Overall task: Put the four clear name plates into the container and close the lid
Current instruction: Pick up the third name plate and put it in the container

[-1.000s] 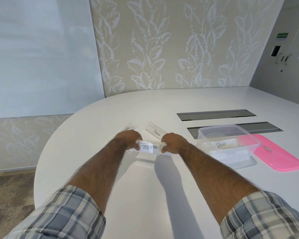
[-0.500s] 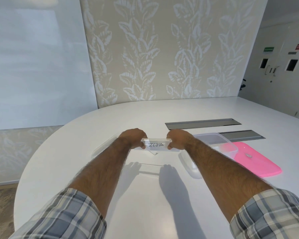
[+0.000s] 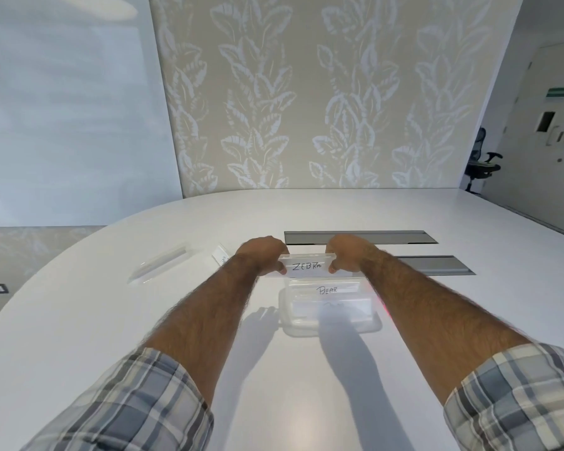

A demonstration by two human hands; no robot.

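Both hands hold a clear name plate marked ZEBRA (image 3: 306, 266) by its ends, my left hand (image 3: 263, 253) on the left end and my right hand (image 3: 347, 252) on the right. The plate hangs level just above the open clear container (image 3: 331, 325). Inside the container lies a plate marked BEAR (image 3: 328, 290). Two more clear plates lie on the table to the left: a blank-looking one (image 3: 162, 263) and one partly hidden behind my left wrist (image 3: 221, 255). The pink lid (image 3: 386, 310) shows only as a sliver behind my right forearm.
The white oval table (image 3: 111, 320) carries two grey cable hatches (image 3: 358, 237) (image 3: 437, 265) beyond the container. A patterned wall stands behind the table, and a black office chair (image 3: 481, 162) sits at the far right.
Both hands have carried the ZEBRA plate to the right, from the table's middle to a spot over the container. My view has swung right with them.
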